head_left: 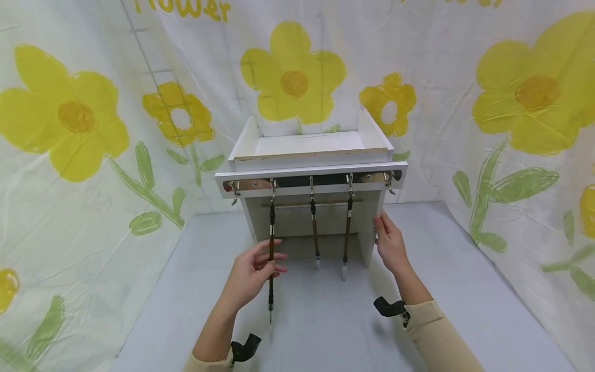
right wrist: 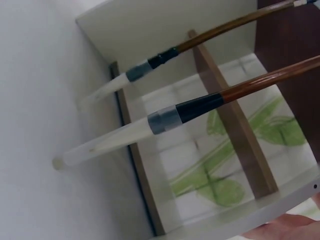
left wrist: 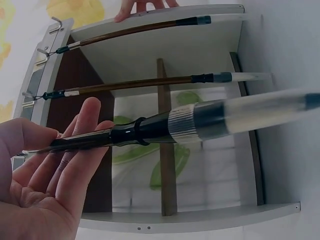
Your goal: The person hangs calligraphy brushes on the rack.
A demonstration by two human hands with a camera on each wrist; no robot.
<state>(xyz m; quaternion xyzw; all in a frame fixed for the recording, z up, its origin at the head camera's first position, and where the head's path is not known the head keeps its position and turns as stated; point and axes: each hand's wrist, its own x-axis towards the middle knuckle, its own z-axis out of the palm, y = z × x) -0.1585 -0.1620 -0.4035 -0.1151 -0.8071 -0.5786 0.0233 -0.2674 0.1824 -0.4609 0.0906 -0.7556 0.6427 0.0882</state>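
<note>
A white wooden shelf unit [head_left: 370,227] stands on the table, with a metal hook strip [head_left: 297,182] along its front. Three brown-handled calligraphy brushes hang tip down from the hooks. My left hand [head_left: 248,274] pinches the handle of the left brush [head_left: 271,227], thumb in front and fingers behind. Its dark ferrule and pale capped tip [left wrist: 260,112] loom close in the left wrist view. The middle brush [head_left: 315,232] and the right brush [head_left: 347,235] hang untouched. With my right hand [head_left: 392,245] I grip the front edge of the unit's right side panel.
Bare hooks sit at the strip's two ends, the left one [head_left: 235,193] and the right one [head_left: 390,183]. A thin wooden crossbar [left wrist: 167,150] spans the unit's back. Pale grey tabletop [head_left: 209,248] surrounds it, and a flower-printed curtain [head_left: 107,206] hangs behind and at both sides.
</note>
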